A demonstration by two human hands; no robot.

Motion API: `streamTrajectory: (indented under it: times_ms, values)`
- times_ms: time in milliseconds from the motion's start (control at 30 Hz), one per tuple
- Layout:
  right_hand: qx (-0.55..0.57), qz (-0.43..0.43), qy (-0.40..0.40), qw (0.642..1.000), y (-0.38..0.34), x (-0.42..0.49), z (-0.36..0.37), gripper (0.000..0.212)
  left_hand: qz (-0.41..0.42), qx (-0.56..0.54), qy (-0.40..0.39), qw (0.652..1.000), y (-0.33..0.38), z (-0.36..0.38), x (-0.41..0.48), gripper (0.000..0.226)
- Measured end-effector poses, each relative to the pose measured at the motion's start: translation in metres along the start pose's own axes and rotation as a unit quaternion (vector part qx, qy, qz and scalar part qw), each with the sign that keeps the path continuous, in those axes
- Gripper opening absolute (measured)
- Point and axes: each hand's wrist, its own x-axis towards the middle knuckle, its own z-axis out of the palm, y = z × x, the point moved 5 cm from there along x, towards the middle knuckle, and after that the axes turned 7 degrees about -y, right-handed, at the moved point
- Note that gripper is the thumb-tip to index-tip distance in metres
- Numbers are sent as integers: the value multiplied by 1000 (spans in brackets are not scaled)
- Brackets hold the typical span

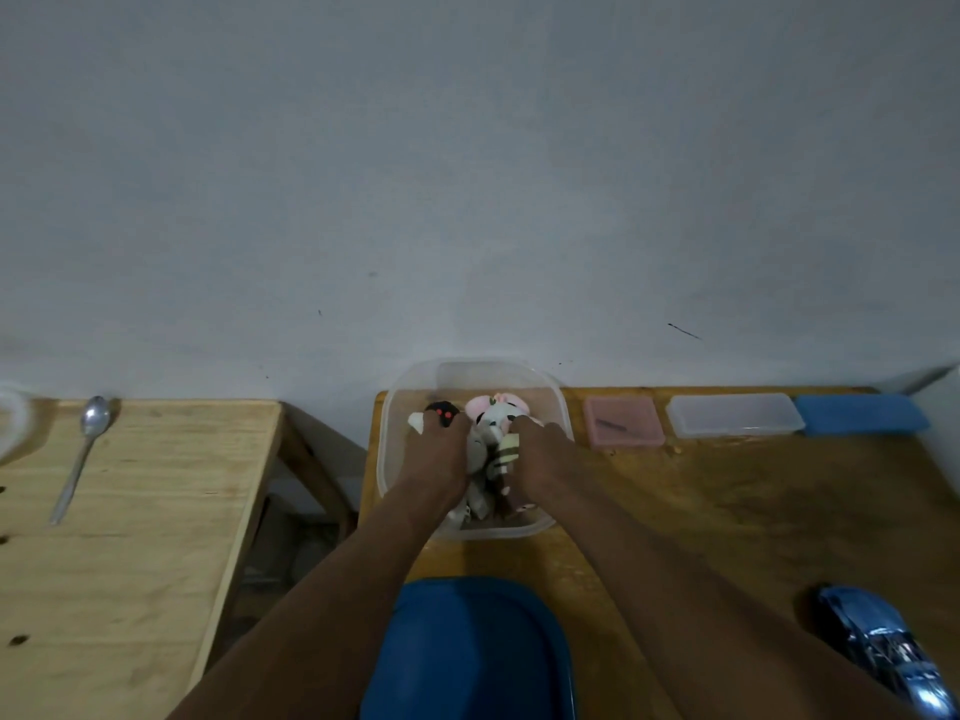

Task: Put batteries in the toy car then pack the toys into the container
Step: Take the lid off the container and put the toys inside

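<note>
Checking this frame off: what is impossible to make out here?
All in the head view:
Grip of the left hand and right hand: fingertips buried among the plush toys in the container.
Number of toys: hands cover the pile.
The toy car: cropped by the corner, battery compartment unseen.
The white object: cropped at the left edge.

Bare left hand [434,459], right hand [545,462]

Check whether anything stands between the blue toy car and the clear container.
Yes: the right forearm lies between toy car and container; the left hand and right hand are inside it, on the plush toys.
</note>
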Motion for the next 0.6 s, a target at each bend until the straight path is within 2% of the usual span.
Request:
streamTrajectory:
  times_ms: [133,367,500,600]
  values:
    - [-8,-10,3,1000,1,-5,-1,67,6,-21,18,1000,-5,-4,-3,57]
    - [16,-17,-11,1000,0,-7,6,75,21,-10,14,1000,-5,-2,-5,65]
    - [-27,-14,-11,999,-2,-14,6,90,37,28,6,999,-8,-4,-10,71]
    - [-6,-25,-4,1000,-3,-23,1,74,42,75,11,996,-10,-5,-20,72]
